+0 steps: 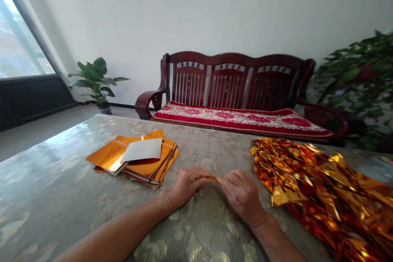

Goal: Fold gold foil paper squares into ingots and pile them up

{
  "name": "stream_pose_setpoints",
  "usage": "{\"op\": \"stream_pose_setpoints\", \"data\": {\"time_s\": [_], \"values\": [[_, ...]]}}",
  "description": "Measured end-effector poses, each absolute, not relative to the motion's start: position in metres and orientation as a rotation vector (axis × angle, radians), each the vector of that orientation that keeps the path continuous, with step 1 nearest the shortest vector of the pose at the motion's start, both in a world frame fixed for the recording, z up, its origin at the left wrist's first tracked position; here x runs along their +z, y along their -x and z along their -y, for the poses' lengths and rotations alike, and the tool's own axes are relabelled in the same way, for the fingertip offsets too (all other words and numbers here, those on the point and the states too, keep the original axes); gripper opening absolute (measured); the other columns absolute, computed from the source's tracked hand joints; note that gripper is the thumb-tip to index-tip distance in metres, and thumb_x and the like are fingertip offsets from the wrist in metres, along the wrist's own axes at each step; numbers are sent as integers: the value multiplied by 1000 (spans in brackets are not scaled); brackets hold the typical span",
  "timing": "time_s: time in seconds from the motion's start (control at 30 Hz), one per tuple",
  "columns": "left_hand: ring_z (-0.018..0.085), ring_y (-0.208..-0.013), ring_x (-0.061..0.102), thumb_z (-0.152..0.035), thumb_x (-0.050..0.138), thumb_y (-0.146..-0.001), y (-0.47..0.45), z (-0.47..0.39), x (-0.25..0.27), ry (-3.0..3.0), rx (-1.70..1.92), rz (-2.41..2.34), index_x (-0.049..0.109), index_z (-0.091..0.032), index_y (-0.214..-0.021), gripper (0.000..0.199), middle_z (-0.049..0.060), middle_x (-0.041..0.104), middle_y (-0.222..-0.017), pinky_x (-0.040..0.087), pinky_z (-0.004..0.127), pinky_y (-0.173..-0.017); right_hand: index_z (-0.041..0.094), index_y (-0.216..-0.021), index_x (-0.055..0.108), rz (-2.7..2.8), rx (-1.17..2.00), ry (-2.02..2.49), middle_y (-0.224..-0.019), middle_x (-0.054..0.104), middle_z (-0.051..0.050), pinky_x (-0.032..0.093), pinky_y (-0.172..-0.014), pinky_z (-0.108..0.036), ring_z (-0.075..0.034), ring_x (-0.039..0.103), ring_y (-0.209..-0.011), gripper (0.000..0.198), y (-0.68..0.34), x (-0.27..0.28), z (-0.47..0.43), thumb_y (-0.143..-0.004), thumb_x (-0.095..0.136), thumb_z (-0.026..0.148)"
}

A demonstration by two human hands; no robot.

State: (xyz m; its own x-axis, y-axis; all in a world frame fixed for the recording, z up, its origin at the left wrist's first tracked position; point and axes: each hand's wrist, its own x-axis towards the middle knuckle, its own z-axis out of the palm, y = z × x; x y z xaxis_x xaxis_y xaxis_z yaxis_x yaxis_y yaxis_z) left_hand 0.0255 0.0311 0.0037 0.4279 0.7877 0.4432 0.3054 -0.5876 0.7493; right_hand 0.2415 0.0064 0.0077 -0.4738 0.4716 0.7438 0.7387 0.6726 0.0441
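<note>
Both hands met low over the table [76,208], approx. in the middle. The left hand [188,184] pinched a small foil piece [212,178] b/w thumb and fingers, and the right hand [242,194] gripped its other end w/ the fingertips. So both were clamped on the same piece, w/ their tips very near each other. Only a thin orange edge of it showed; the rest was hidden by the fingers. Prob. it was held from two ends so that such thin material stayed tight and under control.

Taking the hands as clock centre, at 10 o'clock lay a stack of orange foil sheets [167,170], somewhat fanned, w/ a pale sheet [144,150] on top. At 3 o'clock lay a big heap of shiny, creased foil [310,190]. I judge they were put on opp. sides in order not to mix, each close to one hand.

At 12 o'clock, beyond the table, stood a dark red wooden bench [230,86] w/ a floral cover [221,115].

Re: writing, I could not read any brand, label or text, neither on the foil nor on the cover.
</note>
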Motion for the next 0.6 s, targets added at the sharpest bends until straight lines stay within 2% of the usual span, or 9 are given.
{"op": "stream_pose_setpoints", "data": {"time_s": [0.23,0.37,0.6], "values": [[16,-87,71,-24,61,-92,-27,-36,2,-2100,1074,-920,78,-24,-94,17,1,78,-93,54,24,-82,21,-91,71,2186,-448,974,-71,61,-3,38,-70,-32,-18,51,-76,17,-243,10,-8,-95,56,17],[14,-81,71,-15,62,-88,-26,-39,-2,-2110,1076,-991,78,-25,-89,19,-1,78,-87,54,21,-76,22,-91,72,2185,-383,1004,-70,60,-2,37,-69,-32,-18,50,-75,17,-240,9,-9,-95,56,19],[13,-71,69,-12,68,-80,-25,-43,-6,-1994,1078,-1160,77,-22,-81,13,-3,76,-77,51,19,-68,20,-89,72,2139,-300,1013,-72,62,-3,37,-69,-31,-17,50,-75,15,-238,6,-13,-95,58,20]]}}
